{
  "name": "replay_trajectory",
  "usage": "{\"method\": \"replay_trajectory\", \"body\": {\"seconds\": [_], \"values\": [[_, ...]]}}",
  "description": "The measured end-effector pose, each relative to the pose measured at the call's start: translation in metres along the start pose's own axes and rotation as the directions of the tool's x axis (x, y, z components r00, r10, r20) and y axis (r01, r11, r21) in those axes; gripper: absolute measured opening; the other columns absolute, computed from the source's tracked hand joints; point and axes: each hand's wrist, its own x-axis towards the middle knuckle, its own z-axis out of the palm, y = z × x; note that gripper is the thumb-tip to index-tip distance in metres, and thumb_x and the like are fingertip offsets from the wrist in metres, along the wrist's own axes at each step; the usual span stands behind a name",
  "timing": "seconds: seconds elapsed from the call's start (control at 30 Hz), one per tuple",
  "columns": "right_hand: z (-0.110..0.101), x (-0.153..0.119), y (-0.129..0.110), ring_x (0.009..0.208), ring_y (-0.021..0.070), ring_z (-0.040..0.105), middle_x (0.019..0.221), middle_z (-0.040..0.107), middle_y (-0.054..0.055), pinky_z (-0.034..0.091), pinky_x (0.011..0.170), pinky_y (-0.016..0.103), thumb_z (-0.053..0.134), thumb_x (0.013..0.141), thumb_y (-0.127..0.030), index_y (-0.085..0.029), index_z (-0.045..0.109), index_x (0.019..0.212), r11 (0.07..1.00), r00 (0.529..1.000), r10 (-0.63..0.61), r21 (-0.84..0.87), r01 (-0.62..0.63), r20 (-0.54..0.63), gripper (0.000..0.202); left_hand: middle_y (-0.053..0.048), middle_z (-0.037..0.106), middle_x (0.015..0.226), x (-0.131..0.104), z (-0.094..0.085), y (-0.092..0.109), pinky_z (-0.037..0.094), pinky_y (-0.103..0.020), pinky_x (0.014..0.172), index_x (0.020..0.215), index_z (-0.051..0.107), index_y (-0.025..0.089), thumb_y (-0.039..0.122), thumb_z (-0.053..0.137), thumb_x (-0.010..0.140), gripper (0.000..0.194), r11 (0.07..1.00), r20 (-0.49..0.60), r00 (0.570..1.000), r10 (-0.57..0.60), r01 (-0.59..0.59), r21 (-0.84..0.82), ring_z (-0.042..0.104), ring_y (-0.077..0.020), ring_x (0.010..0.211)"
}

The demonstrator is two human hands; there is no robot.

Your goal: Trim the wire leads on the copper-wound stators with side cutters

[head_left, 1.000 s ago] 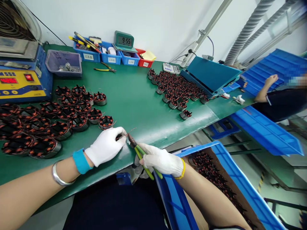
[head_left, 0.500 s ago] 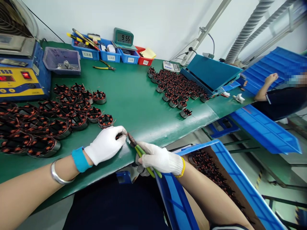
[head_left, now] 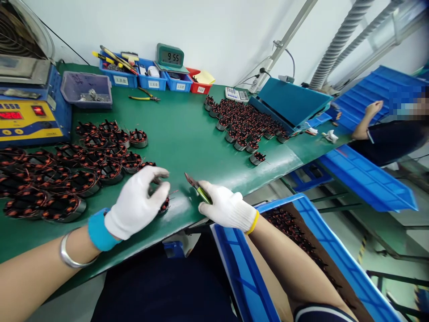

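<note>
Plainly, the wound core (head_left: 165, 205) sits on the green bench (head_left: 181, 138) just beside my left thumb, on its right side and mostly hidden by it, so my left hand (head_left: 132, 205) is much the nearer. Those gloved fingers are parted from the thumb, curved but gripping nothing; whether the thumb brushes the core, I can't tell. My right hand (head_left: 229, 209) is wrapped round the green-handled cutters (head_left: 202, 194), apart from the core and to its right. The tool's long axis slants from my right palm outward and leftward, so its tip lies farther from me than the core does. A thin lead (head_left: 174, 192) sticks out rightward from the core, toward the cutters' side, without reaching them. Beyond and left of my left fingers, more wound cores (head_left: 110, 171) stand crowded together.
</note>
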Motion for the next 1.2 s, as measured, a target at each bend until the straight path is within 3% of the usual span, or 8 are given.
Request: {"method": "replay_trajectory", "body": {"seconds": [0.13,0.27,0.37,0.47,0.63,0.77,1.0,1.2], "values": [[0.017,-0.003,-0.021,0.119,0.0232,0.051,0.135,0.049,0.008,0.044,0.096,0.035,0.053,0.075,-0.025,-0.021,0.040,0.133,0.922,0.910,-0.384,-0.011,0.387,-0.159,0.059,-0.005,0.062,0.105,0.017,-0.027,-0.006,0.052,-0.035,0.082,0.106,0.056,0.021,0.025,0.053,0.082,0.025,0.989,-0.309,0.940,0.144,-0.129,0.069,0.062,-0.0196,0.093],[0.040,0.004,-0.040,0.116,0.0224,0.053,0.135,0.048,0.007,0.049,0.090,0.033,0.055,0.078,-0.031,-0.022,0.039,0.133,0.764,0.774,-0.633,-0.151,0.627,0.010,0.057,-0.008,0.062,0.111,0.036,-0.040,-0.020,0.043,-0.045,0.099,0.081,0.061,0.019,0.027,0.053,0.079,0.012,0.853,-0.127,0.969,0.212,-0.121,0.507,0.056,-0.0286,0.110],[0.037,0.018,-0.034,0.100,0.0236,0.059,0.122,0.056,0.006,0.052,0.079,0.036,0.051,0.083,-0.034,-0.025,0.042,0.129,0.813,0.857,-0.516,-0.304,0.496,0.018,0.049,-0.010,0.061,0.116,0.037,-0.035,-0.025,0.044,-0.049,0.095,0.078,0.062,0.017,0.038,0.051,0.082,0.024,0.740,0.073,0.984,0.163,-0.171,0.651,0.055,-0.0331,0.110],[0.022,0.033,-0.012,0.100,0.0238,0.059,0.127,0.053,0.008,0.051,0.081,0.036,0.048,0.084,-0.031,-0.025,0.042,0.130,0.917,0.939,-0.270,-0.355,0.183,-0.214,0.047,-0.012,0.054,0.128,0.030,-0.026,-0.025,0.039,-0.053,0.100,0.078,0.063,0.016,0.048,0.053,0.081,0.034,0.705,0.166,0.973,0.162,-0.232,0.670,0.046,-0.0383,0.121],[0.010,0.044,0.021,0.105,0.0277,0.057,0.146,0.035,0.013,0.049,0.083,0.037,0.045,0.085,-0.033,-0.020,0.032,0.141,0.924,0.889,-0.037,-0.355,-0.144,-0.457,0.058,-0.005,0.042,0.143,0.022,-0.014,-0.023,0.027,-0.058,0.108,0.078,0.068,0.022,0.037,0.058,0.077,0.017,0.696,0.208,0.951,0.230,-0.310,0.648,0.028,-0.0389,0.136],[0.015,0.048,0.034,0.103,0.0289,0.055,0.139,0.044,0.013,0.047,0.083,0.038,0.046,0.086,-0.036,-0.018,0.038,0.138,0.900,0.908,-0.007,-0.399,-0.177,-0.420,0.056,-0.003,0.034,0.149,0.017,-0.011,-0.019,0.030,-0.052,0.109,0.086,0.069,0.024,0.027,0.056,0.074,0.019,0.798,0.330,0.906,0.266,-0.398,0.452,0.030,-0.0356,0.137],[0.015,0.049,0.039,0.117,0.0317,0.044,0.137,0.046,0.016,0.035,0.100,0.043,0.052,0.084,-0.038,-0.012,0.046,0.133,0.920,0.891,-0.170,-0.391,-0.010,-0.422,0.055,-0.012,0.045,0.138,0.011,-0.016,-0.009,0.042,-0.039,0.105,0.131,0.039,0.016,0.029,0.061,0.063,0.073,0.950,0.340,0.928,0.152,-0.232,0.210,0.048,-0.0275,0.123],[0.015,0.029,0.002,0.091,0.0187,0.061,0.107,0.065,0.001,0.044,0.075,0.029,0.062,0.079,-0.046,-0.025,0.060,0.110,0.983,0.967,-0.181,0.007,0.185,-0.178,0.038,-0.015,0.048,0.134,0.001,0.000,0.003,0.044,-0.041,0.100,0.148,0.012,0.015,0.052,0.073,0.055,0.117,0.961,0.406,0.911,0.071,-0.171,0.216,0.053,-0.0329,0.116]]}}
